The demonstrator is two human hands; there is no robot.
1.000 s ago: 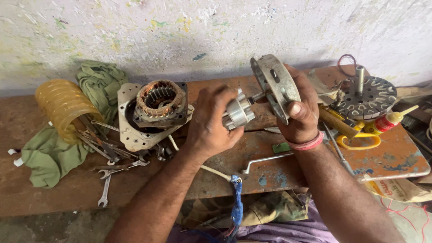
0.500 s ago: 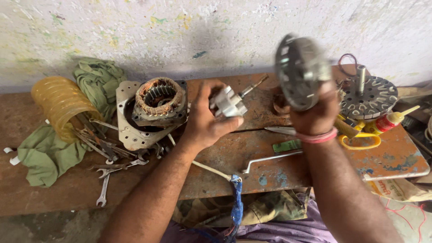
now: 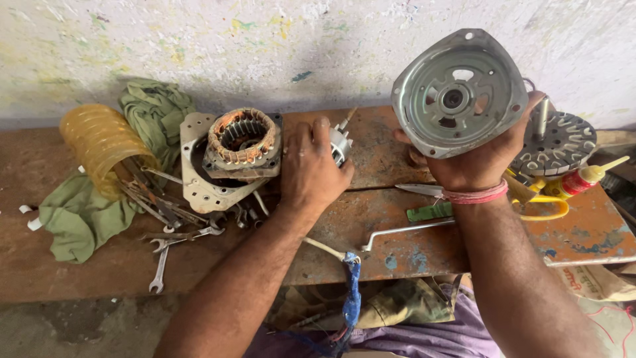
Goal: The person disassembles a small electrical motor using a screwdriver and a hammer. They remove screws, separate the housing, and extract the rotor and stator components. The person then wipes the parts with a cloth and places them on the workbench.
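Right hand [image 3: 480, 162] holds a round-cornered metal end cover [image 3: 459, 93] raised above the tabletop [image 3: 397, 219], inner face toward the camera, centre bearing hole visible. Cover sits in the palm; thumb at its lower left edge, other fingers wrapped behind its right and lower edge, clenched on it. Pink band on that wrist.

Left hand [image 3: 310, 166] is low over the tabletop, back of hand up, fingers curled down around a small silver rotor [image 3: 339, 144] with a thin shaft sticking out up-right. Rotor is mostly hidden under the fingertips; whether it rests on the tabletop or is lifted, cannot tell.

Just left of the left hand: stator with copper windings [image 3: 243, 139] sitting on a grey mounting plate [image 3: 199, 179]. Further left: spanners [image 3: 165, 229], a yellow ribbed hose [image 3: 99, 142], green cloth [image 3: 76, 215]. Behind the right hand: a dark slotted disc [image 3: 563, 142], a red-and-yellow bottle [image 3: 586, 178]. Between the forearms lie a bent metal rod [image 3: 404, 231] and a green strip [image 3: 429, 212].
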